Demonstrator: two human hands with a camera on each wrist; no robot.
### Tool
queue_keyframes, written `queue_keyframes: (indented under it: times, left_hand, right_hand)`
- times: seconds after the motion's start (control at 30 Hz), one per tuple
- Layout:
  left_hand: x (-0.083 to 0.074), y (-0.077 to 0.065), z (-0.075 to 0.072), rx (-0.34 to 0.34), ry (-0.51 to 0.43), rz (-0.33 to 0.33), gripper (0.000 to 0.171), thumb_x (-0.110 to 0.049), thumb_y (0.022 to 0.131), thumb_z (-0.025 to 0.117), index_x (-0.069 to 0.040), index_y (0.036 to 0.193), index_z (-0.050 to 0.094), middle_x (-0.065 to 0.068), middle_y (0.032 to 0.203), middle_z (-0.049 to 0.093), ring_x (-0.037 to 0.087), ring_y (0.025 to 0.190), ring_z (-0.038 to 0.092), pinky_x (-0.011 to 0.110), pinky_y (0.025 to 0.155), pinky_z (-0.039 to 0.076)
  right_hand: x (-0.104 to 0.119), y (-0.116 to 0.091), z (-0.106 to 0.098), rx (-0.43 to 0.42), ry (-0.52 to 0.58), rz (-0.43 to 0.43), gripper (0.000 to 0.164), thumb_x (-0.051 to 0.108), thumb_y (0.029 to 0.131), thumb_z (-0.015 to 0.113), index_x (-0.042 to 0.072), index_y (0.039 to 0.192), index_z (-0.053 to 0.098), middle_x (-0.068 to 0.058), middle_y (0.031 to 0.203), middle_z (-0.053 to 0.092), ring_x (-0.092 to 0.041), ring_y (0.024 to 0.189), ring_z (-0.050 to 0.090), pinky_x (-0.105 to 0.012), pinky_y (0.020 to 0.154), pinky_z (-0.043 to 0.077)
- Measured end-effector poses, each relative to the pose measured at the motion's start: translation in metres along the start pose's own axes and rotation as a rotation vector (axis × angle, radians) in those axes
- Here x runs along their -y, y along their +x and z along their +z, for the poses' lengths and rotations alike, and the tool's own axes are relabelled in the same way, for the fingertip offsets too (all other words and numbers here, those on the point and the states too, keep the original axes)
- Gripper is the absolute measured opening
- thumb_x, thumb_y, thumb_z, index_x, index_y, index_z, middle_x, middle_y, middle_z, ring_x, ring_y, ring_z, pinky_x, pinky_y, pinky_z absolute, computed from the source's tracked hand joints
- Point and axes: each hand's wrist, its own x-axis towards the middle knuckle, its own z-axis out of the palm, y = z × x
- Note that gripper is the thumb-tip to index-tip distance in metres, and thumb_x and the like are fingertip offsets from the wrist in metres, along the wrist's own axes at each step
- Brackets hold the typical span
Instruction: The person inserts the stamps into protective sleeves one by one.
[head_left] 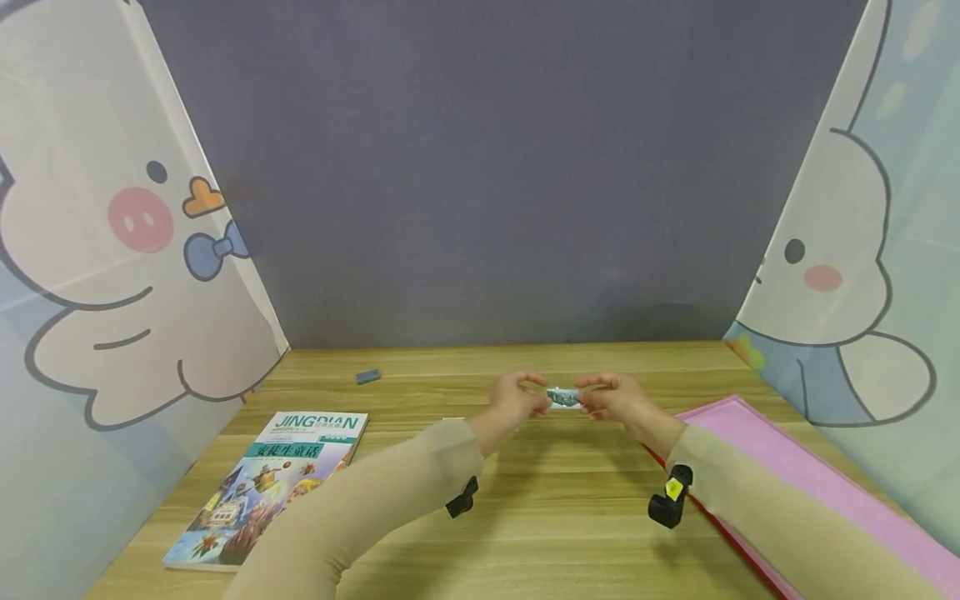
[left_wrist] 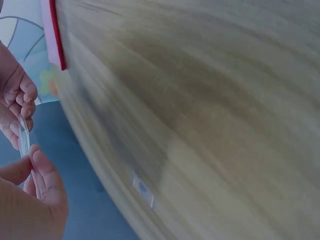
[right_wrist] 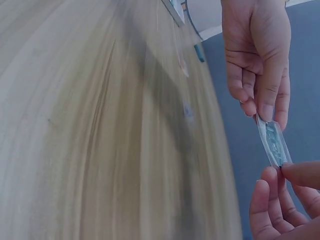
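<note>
Both hands hold a small flat clear packet with blue-grey contents above the wooden table. The left hand pinches one end between thumb and fingers. At the opposite end, the right hand pinches with thumb and fingertips. The right wrist view shows the packet stretched between the two hands, its see-through film wrinkled. In the left wrist view the packet appears nearly edge-on, partly covered by fingers.
A small clear piece lies on the table. A blue-grey block sits near the back edge. An illustrated book lies at left, and a pink, red-edged flat item is under the right forearm. A dark panel stands behind.
</note>
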Motion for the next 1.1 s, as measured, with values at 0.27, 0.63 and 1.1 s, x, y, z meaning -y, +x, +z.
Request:
queue_keyframes:
  times: [0.27, 0.63, 1.1]
  left_hand:
    - [0.01, 0.006, 0.013, -0.022, -0.013, -0.054, 0.029, 0.013, 0.08, 0.068, 0.004, 0.107, 0.067, 0.017, 0.078, 0.069, 0.032, 0.075, 0.072, 0.037, 0.072, 0.062]
    - [0.02, 0.024, 0.023, -0.019, 0.038, -0.18, 0.032, 0.016, 0.076, 0.071, 0.005, 0.106, 0.067, 0.012, 0.071, 0.064, 0.01, 0.049, 0.058, 0.026, 0.062, 0.061]
    - [0.027, 0.031, 0.029, -0.009, 0.102, -0.226, 0.024, 0.014, 0.076, 0.073, 0.002, 0.096, 0.068, 0.01, 0.072, 0.065, 0.012, 0.049, 0.061, 0.025, 0.056, 0.06]
  right_hand:
    - [-0.017, 0.009, -0.003, -0.004, 0.027, 0.048, 0.039, 0.003, 0.092, 0.063, -0.012, 0.127, 0.052, -0.001, 0.076, 0.068, -0.01, 0.067, 0.065, -0.025, 0.065, 0.059]
    - [-0.035, 0.02, -0.005, 0.019, 0.066, 0.077, 0.043, -0.003, 0.092, 0.06, -0.018, 0.129, 0.046, -0.002, 0.07, 0.065, -0.009, 0.061, 0.062, -0.021, 0.058, 0.057]
    - [-0.045, 0.025, -0.001, -0.046, -0.054, 0.09, 0.033, -0.004, 0.089, 0.062, -0.016, 0.12, 0.055, -0.006, 0.074, 0.064, -0.011, 0.06, 0.062, -0.022, 0.057, 0.057]
